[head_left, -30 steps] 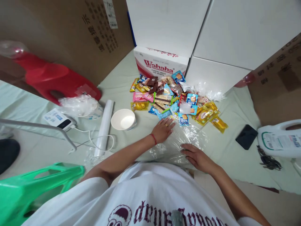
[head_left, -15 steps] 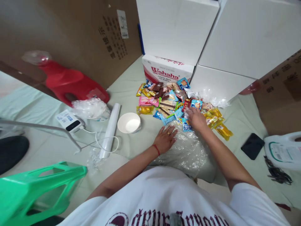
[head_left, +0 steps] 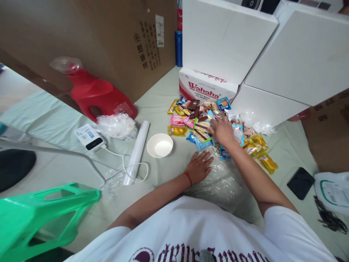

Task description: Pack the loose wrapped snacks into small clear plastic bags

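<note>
Starting at the near side, we see the left hand (head_left: 199, 167) palm down at the left side of the clear film (head_left: 222, 178); a flat, light palm here should, we judge, keep the film from creeping. Its fingers lie outstretched and somewhat apart, with nothing grasped. Slightly farther out, the white bowl (head_left: 160, 145) stands left of this hand, well apart from it. Beyond, the right hand (head_left: 223, 131) reaches over the heap of wrapped snacks (head_left: 201, 127), where fingertips lowered from above would, in our view, disturb neighbouring packets least. These fingers bend down among the wrappers and touch the heap; we cannot tell whether they are closed on a packet. Farthest, the Wahaha box (head_left: 207, 85) stands just behind the snacks.
</note>
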`<state>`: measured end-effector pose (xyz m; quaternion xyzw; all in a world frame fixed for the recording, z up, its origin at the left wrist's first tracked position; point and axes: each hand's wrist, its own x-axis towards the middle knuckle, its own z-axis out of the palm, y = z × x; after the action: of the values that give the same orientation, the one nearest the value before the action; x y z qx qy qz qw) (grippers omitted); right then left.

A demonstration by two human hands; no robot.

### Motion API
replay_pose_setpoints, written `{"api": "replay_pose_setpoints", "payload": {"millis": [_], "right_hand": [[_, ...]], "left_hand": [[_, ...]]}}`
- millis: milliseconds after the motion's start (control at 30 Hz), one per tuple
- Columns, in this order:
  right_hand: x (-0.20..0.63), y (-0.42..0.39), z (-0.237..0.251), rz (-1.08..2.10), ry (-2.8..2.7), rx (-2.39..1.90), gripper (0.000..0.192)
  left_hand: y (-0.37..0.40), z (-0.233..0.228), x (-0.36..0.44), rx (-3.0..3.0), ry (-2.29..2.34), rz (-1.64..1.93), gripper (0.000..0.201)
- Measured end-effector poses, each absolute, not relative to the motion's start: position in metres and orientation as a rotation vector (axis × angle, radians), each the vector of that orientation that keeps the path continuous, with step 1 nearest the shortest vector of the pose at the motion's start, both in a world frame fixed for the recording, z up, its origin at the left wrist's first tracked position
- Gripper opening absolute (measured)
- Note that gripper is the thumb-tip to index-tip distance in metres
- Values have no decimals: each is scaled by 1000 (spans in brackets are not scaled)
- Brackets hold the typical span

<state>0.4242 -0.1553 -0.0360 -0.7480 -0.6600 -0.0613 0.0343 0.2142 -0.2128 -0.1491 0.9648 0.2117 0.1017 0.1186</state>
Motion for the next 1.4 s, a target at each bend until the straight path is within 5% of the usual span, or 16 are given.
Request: {"api": "replay_pose_setpoints", "payload": {"millis": [100,200,467,567,767,967,1167,1400], "right_hand": [[402,-140,-48,-135,-2103,-2384,48],[412,-140,-51,-77,-2081,-2432,35],[417,-137,-42,721,-1882,-2374,43],[394,-138,-48,610,-1903,-2490,42],[353,-138,-47,294,-1985,-2612,72],[354,-128,-48,473,-1993,-2677,56],[400,-221,-18,255,-2057,-2289,50],[407,-326,-43,536,-2022,-2019,57]], "left_hand": [[-213,-150,214,2808,617,315,53],[-213,-150,213,2792,616,344,53],[-212,-148,211,2785,590,354,54],[-211,-146,211,2772,588,350,53],[-212,-143,212,2736,586,358,51],[-212,-143,213,2718,586,330,52],[-217,-145,213,2668,674,363,52],[-214,-141,205,2664,754,305,54]]}}
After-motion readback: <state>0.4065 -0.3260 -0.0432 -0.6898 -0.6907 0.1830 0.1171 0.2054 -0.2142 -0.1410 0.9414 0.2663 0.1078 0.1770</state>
